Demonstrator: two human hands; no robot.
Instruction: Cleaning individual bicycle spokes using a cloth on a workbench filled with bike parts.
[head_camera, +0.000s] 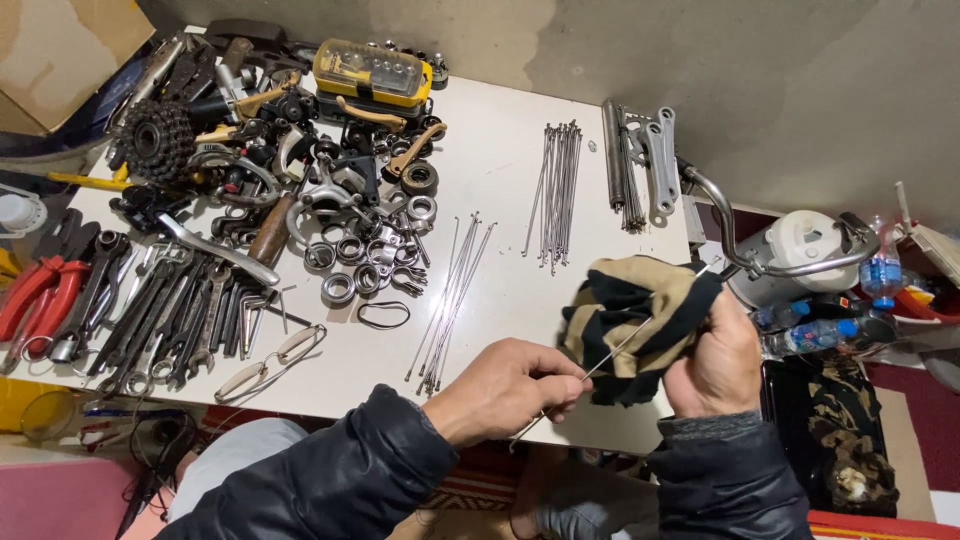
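The left hand (505, 390) pinches a thin spoke (610, 357); the right hand (715, 360) grips a striped rag (640, 310) around it. Keep the rag snug and wipe along the spoke's length, over the surface's (500, 140) near edge.

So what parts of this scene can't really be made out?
All in the head view:
- The thin spoke: its far end is buried in the striped cloth.
- The right hand: its fingertips are wrapped in that cloth.
- The left hand: its fingertips curl under, hiding the pinch.
- The parts pile: pieces overlap and are too small to sort.
- The red pliers: cut off by the left edge.
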